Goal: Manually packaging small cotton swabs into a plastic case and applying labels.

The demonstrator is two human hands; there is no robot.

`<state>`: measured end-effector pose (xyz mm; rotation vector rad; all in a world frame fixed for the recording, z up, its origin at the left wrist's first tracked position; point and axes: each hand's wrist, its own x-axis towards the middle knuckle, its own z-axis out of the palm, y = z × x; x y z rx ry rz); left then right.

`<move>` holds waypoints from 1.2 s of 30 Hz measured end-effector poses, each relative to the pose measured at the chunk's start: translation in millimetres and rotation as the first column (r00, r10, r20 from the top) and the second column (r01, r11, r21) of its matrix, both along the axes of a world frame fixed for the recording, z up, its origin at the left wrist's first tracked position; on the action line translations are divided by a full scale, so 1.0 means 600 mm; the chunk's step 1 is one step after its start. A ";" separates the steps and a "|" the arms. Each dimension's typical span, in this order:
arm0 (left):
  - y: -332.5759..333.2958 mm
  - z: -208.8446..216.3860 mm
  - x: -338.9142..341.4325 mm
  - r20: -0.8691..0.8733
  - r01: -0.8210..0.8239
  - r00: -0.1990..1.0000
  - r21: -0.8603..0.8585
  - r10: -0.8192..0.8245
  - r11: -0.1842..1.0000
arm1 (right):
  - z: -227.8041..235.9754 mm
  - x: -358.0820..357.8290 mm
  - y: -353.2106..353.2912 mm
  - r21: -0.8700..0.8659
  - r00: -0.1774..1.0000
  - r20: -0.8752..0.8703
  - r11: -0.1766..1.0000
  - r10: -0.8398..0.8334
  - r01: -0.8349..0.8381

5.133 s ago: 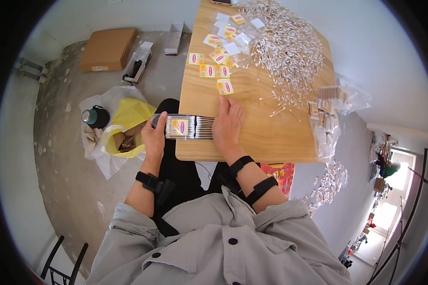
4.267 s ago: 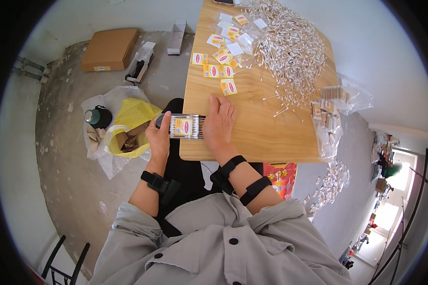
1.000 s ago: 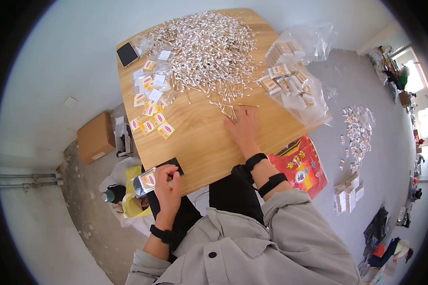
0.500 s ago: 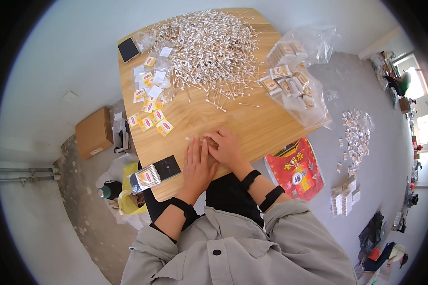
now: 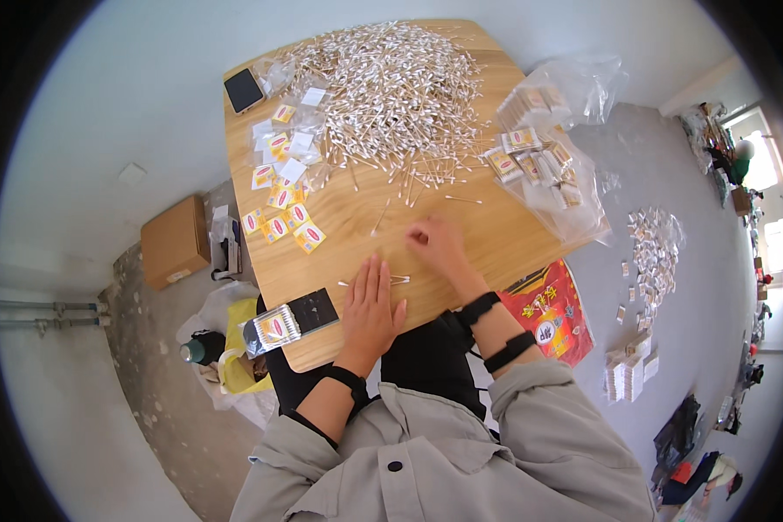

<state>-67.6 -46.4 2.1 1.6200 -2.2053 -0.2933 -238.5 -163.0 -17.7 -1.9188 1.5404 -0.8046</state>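
Resting flat and empty at frame centre, my left hand covers a few cotton swabs on the wooden table. My right hand curls loosely just above them, perhaps pinching one swab, though I cannot tell. Lower left lies the filled swab packet.

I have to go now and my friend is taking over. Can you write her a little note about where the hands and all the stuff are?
Left hand: flat on the wooden table, fingers spread, beside a few loose cotton swabs.
Right hand: loosely curled, fingertips down on the table; whether it pinches a swab I cannot tell.
Big swab pile: at the far end.
Empty little bags with labels: along the left edge.
Done: one filled packet lies on a black pad at the near left edge; more filled packets sit on clear plastic at the right.
Left: most swabs remain unpacked.
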 end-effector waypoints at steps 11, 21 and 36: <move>0.041 0.010 0.038 -0.107 -0.115 0.988 -0.025 0.112 0.993 | 0.009 0.052 -0.033 -0.059 0.950 0.020 0.949 -0.310 0.311; 0.040 0.004 0.058 -0.101 -0.202 0.975 -0.051 0.197 0.978 | 0.012 0.048 -0.055 -0.188 0.970 -0.040 0.955 -0.242 0.230; -0.011 0.009 0.079 -0.360 -0.366 0.874 -0.043 0.327 0.930 | -0.007 0.022 -0.034 -0.112 0.966 0.070 0.960 -0.249 0.256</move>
